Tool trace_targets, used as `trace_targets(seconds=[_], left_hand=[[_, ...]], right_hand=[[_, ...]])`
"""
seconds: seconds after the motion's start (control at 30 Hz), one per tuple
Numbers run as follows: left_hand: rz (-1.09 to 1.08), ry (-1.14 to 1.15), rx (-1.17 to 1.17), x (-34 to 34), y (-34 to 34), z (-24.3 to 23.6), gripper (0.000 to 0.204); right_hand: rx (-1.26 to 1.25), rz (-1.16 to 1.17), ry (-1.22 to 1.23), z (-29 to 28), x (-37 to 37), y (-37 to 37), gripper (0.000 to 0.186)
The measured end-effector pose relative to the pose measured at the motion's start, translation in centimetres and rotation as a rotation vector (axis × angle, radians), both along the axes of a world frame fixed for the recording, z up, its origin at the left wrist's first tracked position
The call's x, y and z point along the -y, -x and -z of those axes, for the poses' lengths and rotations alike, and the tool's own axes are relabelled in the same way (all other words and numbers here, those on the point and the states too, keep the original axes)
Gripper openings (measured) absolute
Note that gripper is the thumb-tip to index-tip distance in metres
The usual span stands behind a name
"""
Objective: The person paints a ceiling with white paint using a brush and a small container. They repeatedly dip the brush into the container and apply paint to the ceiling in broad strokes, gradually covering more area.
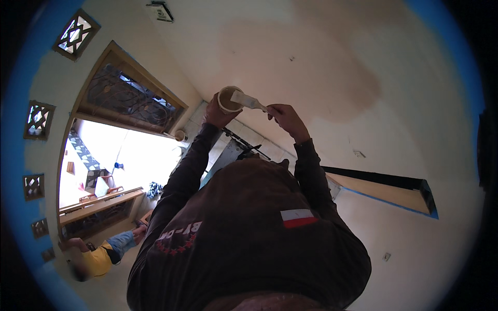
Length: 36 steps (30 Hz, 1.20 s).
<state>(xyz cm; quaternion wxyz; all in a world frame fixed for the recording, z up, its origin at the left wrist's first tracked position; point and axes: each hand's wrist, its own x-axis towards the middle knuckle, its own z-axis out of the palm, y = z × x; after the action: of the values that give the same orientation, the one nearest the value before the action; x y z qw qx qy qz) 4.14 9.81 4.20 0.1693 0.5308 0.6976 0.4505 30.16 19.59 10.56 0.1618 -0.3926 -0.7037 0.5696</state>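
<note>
My left hand (217,115) is wrapped round a small round tub (229,110) with a pale rim, held out in front of me with its opening in view. What the tub contains is hard to make out. In my right hand (286,120) is the handle of a flat, pale paintbrush (249,101). The brush's wide end lies over the tub's mouth, at its right rim. Beyond both hands rises a pale wall (202,36) with a large darker, brownish patch (311,67) on it.
An open doorway (140,150) lets in bright light on the left, with a wooden-framed grille panel (129,98) beside it. A person in a yellow top (98,260) is at the lower left. A dark-edged wall opening (394,192) is at right. A switch box (161,11) sits at the top.
</note>
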Motion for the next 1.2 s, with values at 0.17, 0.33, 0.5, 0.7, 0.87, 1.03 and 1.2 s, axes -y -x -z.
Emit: trace_targets(seconds=[0.17, 0.33, 0.5, 0.7, 0.87, 1.03, 1.2], left_hand=[[0.002, 0.035, 0.015, 0.2, -0.2, -1.2, 0.080], [-0.028, 0.062, -0.006, 0.5, -0.1, -1.5, 0.082], [0.007, 0.045, 0.010, 0.4, -0.2, -2.0, 0.082], [-0.007, 0.015, -0.004, 0.4, -0.1, -1.5, 0.081], [0.044, -0.061, 0.047, 0.2, 0.0, -1.0, 0.081], [0.019, -0.012, 0.030, 0.4, 0.0, -1.3, 0.084], [-0.014, 0.030, 0.037, 0.5, -0.1, -2.1, 0.085]], right_hand=[[0.021, 0.014, -0.109, -0.9, 0.4, 0.0, 0.028], [0.041, 0.004, -0.084, -1.3, 0.3, 0.3, 0.028], [0.045, 0.035, -0.077, -1.2, 0.9, 0.5, 0.032], [0.039, 0.024, -0.091, -1.6, 1.0, 0.4, 0.030], [0.056, 0.053, -0.072, -1.6, 1.4, 0.1, 0.027], [0.038, 0.055, 0.069, -2.3, 1.5, -0.1, 0.026], [-0.084, 0.132, 0.196, -2.4, 1.0, 0.4, 0.024]])
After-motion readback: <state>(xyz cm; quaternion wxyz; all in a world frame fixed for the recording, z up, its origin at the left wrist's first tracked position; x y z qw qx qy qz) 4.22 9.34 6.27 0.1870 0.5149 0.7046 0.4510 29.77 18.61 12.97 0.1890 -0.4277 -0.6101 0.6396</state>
